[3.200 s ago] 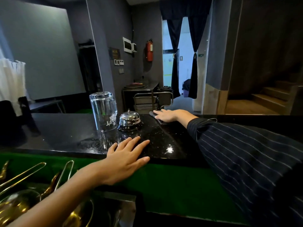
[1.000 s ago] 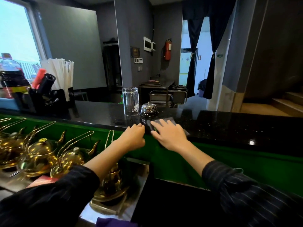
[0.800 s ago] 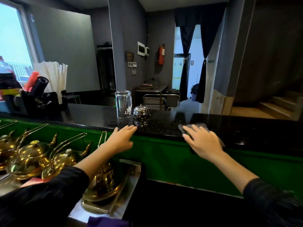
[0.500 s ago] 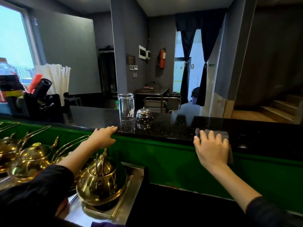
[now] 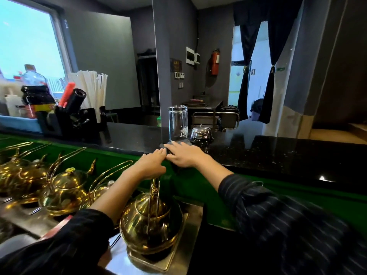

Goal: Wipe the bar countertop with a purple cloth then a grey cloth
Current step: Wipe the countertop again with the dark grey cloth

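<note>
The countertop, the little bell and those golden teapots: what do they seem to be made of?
The countertop looks like polished black stone, perhaps granite: fine pale speckles and mirror-like glare. The bell appears to be chromed or polished steel, with a bright silvery dome. The teapots look like brass or gold-plated metal, given their shiny yellow reflections; which one I cannot tell.

Both arms reach forward, with dark striped sleeves pushed up to the forearms. The left hand (image 5: 152,164) lies palm down, fingers together and pointing forward. The right hand (image 5: 184,155) is just beside it, flat with fingers spread, fingertips almost touching the left one.
</note>
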